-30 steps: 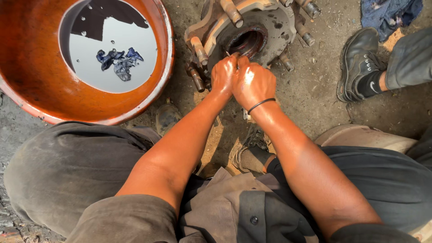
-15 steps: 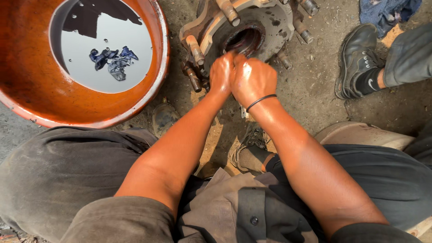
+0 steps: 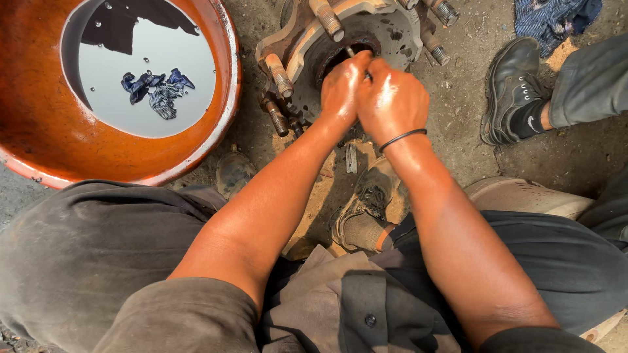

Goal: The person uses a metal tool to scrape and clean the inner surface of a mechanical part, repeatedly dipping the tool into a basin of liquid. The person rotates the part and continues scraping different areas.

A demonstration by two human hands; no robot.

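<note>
Both hands over a rusty wheel hub (image 3: 392,33) lying on the dirt ground (image 3: 458,111), top centre of view. Left hand (image 3: 340,88) and right hand (image 3: 391,98) pressed side by side, fingers curled shut around a thin metal tool (image 3: 351,51) whose tip shows at the edge of the hub's dark centre bore. Threaded studs (image 3: 326,16) stand up around the hub. Orange basin (image 3: 39,131) of liquid with a soaked rag (image 3: 154,88) sits at left, near the hub. Another person's black shoe (image 3: 513,91) at right
</note>
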